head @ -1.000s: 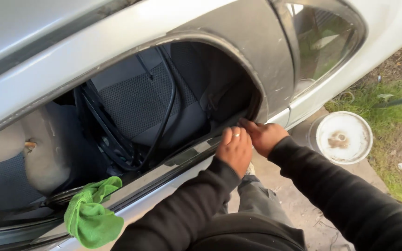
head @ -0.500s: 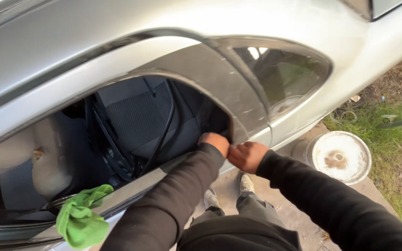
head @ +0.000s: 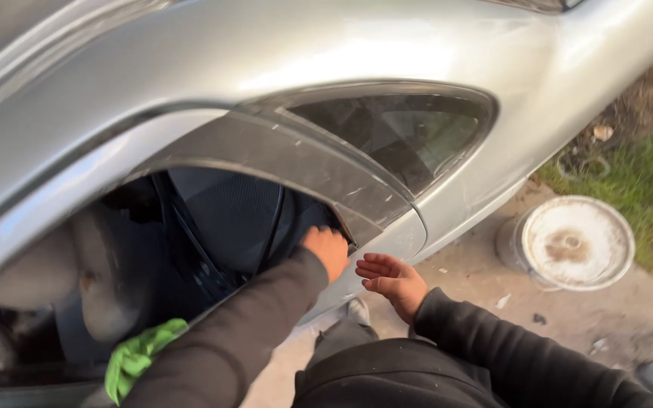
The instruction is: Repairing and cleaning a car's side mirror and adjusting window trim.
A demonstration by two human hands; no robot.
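At mid-frame the left hand (head: 328, 249) curls over the window's rear corner (head: 341, 227); the right hand (head: 391, 278) hovers flat (empty). Firm, even pressure seems wise.

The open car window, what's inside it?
Through the open window show dark seat fabric, a black belt strap and a green cloth on the sill. The left hand reaches into its rear corner; its fingertips are hidden.
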